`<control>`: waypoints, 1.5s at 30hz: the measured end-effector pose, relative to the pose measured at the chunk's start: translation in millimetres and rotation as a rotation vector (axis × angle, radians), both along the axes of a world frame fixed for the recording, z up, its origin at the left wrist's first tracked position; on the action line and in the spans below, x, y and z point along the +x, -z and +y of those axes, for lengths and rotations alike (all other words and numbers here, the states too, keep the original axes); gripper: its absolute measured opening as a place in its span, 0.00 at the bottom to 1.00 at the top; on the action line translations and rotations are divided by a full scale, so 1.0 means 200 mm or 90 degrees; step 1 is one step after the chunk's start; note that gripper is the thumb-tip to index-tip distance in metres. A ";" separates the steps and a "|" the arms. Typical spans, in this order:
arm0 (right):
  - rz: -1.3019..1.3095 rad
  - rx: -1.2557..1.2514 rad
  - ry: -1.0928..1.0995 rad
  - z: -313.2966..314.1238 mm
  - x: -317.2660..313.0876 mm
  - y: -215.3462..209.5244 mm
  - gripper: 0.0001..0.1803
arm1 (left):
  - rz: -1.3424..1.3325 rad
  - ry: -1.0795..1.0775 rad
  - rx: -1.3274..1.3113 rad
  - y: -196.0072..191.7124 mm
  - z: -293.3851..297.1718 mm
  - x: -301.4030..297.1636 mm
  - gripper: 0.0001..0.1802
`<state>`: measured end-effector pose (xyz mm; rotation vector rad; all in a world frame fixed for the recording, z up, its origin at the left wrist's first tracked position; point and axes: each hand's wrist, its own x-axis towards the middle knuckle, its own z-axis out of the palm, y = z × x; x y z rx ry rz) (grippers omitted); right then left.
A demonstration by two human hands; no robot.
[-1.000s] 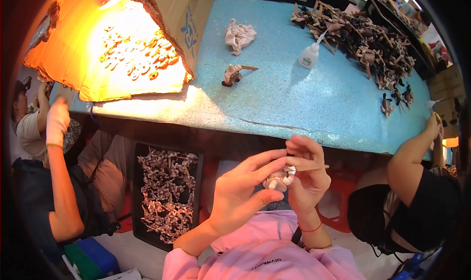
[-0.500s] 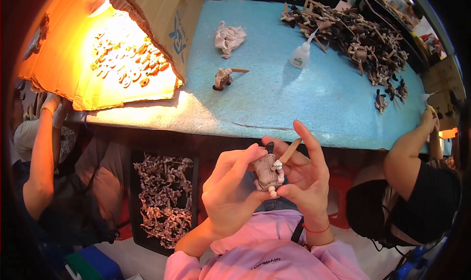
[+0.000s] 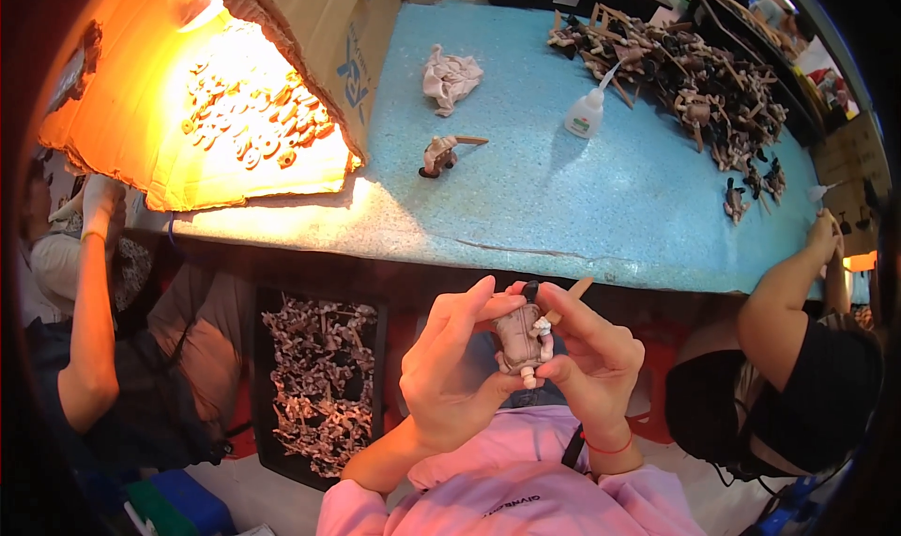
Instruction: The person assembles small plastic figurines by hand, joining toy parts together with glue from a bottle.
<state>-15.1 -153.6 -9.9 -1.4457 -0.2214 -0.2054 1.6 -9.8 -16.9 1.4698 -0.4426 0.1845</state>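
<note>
A small toy figure [image 3: 521,339], with a brownish-grey body, a black part at the top and a tan flat stick jutting to the upper right, is held over my lap. My left hand [image 3: 455,367] grips its left side, thumb low and fingers near the top. On the other side my right hand [image 3: 596,353] closes on it, with the thumb near its pale lower end and the fingers by the stick. A similar figure [image 3: 438,156] with a stick lies on the blue tabletop [image 3: 507,198] ahead of me.
A white squeeze bottle [image 3: 584,115] and a crumpled cloth [image 3: 451,79] are on the table. Many figures [image 3: 694,76] are heaped at the far right. Left stands a lamp-lit cardboard box [image 3: 352,57] with small parts. A black tray [image 3: 380,386] of pieces sits below. People work on both sides.
My right hand's fingers, raised and spread before, have folded down onto the figure beside the stick. My left hand keeps its hold. The whole view has shifted slightly.
</note>
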 end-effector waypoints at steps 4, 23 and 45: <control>-0.069 -0.029 0.011 0.00 0.01 0.01 0.30 | -0.019 0.001 -0.035 0.00 -0.01 0.01 0.39; 0.101 0.371 -0.083 0.01 0.04 0.11 0.32 | -0.204 -0.117 0.323 -0.11 -0.05 0.03 0.30; 0.057 0.269 -0.020 -0.11 -0.03 0.08 0.28 | -0.132 -0.023 0.195 -0.08 -0.18 0.02 0.18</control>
